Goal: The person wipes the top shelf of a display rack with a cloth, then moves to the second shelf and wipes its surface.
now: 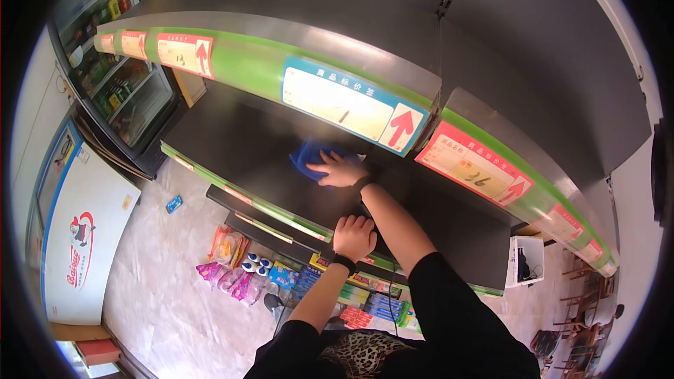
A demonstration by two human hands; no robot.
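Note:
A blue cloth lies bunched on the dark shelf board, under the upper shelf's price strip. My right hand presses down on this cloth, holding it against the board with the fingers partly spread over it. Closer to me, my left hand is closed, its fingers curled, and rests at the green front edge of the same shelf. Whether anything is inside those curled fingers is hidden. Both wrists wear dark bands.
Just above my hands runs the upper shelf's lip with price labels. Packaged goods stand low beneath the shelf. A white chest freezer and a drinks fridge are at left; a white box is at right.

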